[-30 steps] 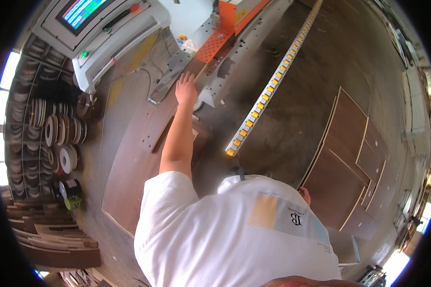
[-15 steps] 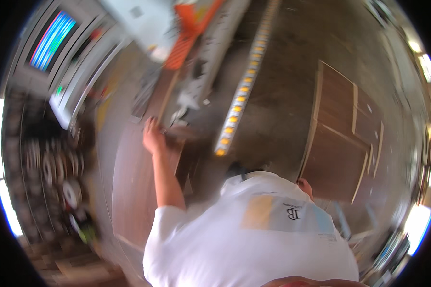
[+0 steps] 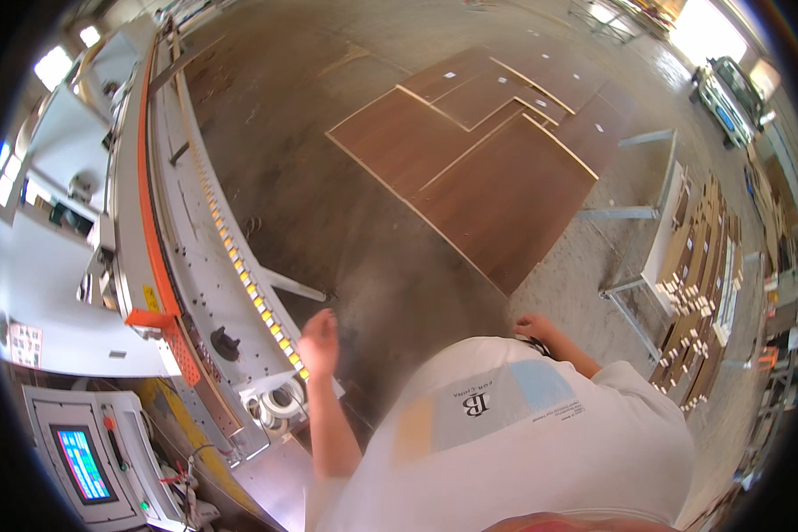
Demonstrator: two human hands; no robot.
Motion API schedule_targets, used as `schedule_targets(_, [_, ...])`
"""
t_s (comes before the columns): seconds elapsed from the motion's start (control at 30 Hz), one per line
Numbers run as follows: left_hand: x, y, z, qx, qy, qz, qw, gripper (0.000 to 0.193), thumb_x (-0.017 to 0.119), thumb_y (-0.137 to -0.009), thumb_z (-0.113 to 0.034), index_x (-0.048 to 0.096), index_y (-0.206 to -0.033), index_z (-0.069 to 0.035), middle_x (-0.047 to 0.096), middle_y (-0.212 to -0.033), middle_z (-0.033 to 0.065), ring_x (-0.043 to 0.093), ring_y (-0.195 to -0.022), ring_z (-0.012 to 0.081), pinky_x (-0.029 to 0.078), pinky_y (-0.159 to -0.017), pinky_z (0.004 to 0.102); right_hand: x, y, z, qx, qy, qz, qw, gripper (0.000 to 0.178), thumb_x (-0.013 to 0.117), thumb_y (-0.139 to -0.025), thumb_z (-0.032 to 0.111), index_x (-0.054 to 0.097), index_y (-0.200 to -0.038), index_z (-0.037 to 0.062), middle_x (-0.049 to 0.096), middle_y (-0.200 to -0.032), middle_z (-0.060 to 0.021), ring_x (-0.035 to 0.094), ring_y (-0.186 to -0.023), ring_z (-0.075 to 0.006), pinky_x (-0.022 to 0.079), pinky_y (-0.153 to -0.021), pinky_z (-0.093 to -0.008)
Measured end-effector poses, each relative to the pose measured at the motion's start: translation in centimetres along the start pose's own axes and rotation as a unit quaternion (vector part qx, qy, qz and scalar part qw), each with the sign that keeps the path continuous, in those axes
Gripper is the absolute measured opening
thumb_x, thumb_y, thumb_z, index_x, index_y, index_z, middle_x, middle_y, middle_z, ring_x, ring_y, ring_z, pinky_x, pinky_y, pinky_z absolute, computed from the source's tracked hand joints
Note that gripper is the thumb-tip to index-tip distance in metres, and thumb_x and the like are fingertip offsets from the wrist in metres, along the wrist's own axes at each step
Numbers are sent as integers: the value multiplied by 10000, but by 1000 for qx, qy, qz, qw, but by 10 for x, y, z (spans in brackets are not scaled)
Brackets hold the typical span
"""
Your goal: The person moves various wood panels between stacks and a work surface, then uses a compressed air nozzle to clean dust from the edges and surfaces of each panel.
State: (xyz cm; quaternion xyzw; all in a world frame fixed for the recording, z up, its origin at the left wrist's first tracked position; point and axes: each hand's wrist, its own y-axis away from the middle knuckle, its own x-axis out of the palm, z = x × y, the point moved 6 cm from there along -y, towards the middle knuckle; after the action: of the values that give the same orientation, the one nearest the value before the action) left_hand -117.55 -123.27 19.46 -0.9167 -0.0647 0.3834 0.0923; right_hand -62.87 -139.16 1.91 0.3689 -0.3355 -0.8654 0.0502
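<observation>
My left hand (image 3: 321,341) is raised beside the near end of a long machine bed, blurred by motion. Its fingers are loosely bent and somewhat apart, with nothing seen in them. Closest to it runs a rail of yellow rollers (image 3: 262,306) along the bed's edge; I cannot tell if they touch. By the front of my white shirt, my right hand (image 3: 532,326) hangs relaxed and seems empty, a dark band at its wrist. Beyond it, large brown wood panels (image 3: 514,204) lie in overlapping layers, some bearing small white labels.
An orange guard (image 3: 182,341) lines the machine at left, above a control panel with a lit screen (image 3: 84,461). A tape roll (image 3: 284,401) sits at the bed's end. On the right are a metal frame (image 3: 625,213), stacked wood strips (image 3: 696,275) and a parked vehicle (image 3: 730,99).
The view has swung right, putting the machine on the left and the panels ahead. My left hand, earlier at a brown board, is now off it. The right hand is more in view.
</observation>
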Motion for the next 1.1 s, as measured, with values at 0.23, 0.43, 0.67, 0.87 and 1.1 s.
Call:
schedule_targets(0.23, [203, 34, -198, 228, 2, 340, 912, 256, 650, -936, -240, 732, -1160, -147, 730, -1136, 99, 707, -1004, 297, 567, -875, 387, 40, 41, -242, 23, -300, -62, 952, 392, 744, -910, 353, 736, -1145, 39, 765, -1023, -91, 697, -944, -198, 530, -895, -338])
schedule_targets(0.43, [354, 140, -252, 224, -146, 593, 760, 407, 546, -1004, -368, 661, -1305, -118, 631, -1368, 124, 582, -1268, 295, 451, -1079, 393, 29, 86, -310, 80, -257, -35, 962, 415, 686, -940, 395, 732, -1179, 59, 758, -1078, -96, 690, -1004, -210, 524, -918, -349])
schedule_targets(0.67, [444, 190, -236, 63, 66, 608, 789, 457, 602, -969, -422, 656, -1329, -146, 675, -1297, 132, 638, -1182, 288, 490, -1007, 385, -8, 113, -371, 122, -311, -57, 941, 397, 676, -932, 375, 736, -1172, 64, 756, -1083, -102, 694, -1007, -217, 529, -907, -351])
schedule_targets(0.87, [485, 128, -297, 45, -35, 687, 725, 519, 520, -1023, -470, 608, -1391, -115, 563, -1470, 113, 532, -1339, 284, 383, -1152, 393, -53, 96, -422, 169, -321, -88, 928, 384, 667, -926, 359, 739, -1166, 68, 755, -1088, -108, 697, -1009, -222, 533, -898, -353])
schedule_targets(1.1, [614, 79, -188, -14, -114, 678, 726, 380, 539, -1005, -341, 646, -1332, -179, 645, -1340, 96, 621, -1182, 288, 505, -1001, 400, -176, 34, -424, 120, -187, -61, 973, 369, 657, -919, 339, 743, -1159, 73, 753, -1093, -115, 701, -1011, -229, 538, -887, -355])
